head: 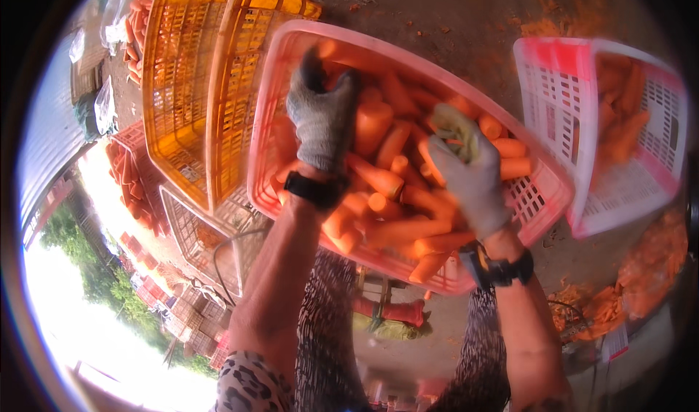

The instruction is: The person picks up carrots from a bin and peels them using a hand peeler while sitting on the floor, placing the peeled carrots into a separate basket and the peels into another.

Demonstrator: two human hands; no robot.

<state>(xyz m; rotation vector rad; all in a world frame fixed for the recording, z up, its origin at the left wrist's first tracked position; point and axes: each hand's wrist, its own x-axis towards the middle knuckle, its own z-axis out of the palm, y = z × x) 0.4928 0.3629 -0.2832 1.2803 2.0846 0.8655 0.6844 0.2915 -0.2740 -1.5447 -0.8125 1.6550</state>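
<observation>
A pink plastic crate (415, 57) full of carrots (382, 180) stands before me. My left hand (322, 106), in a grey glove with dark fingertips, is over the crate's far left part, thumb and fingers apart; an orange carrot end shows beyond the fingertips, and whether the hand touches it is unclear. My right hand (467, 160), in a grey glove, is over the right part of the carrots, fingers curled with the greenish palm side partly showing. Whether it holds anything cannot be told. Both wrists wear black bands.
Yellow plastic crates (218, 100) stand at the left, touching or close to the pink one. At the right a white and pink crate (584, 139) holds carrots or pieces. Orange scraps (606, 308) lie on the floor at lower right. A red bundle (393, 309) lies below the pink crate.
</observation>
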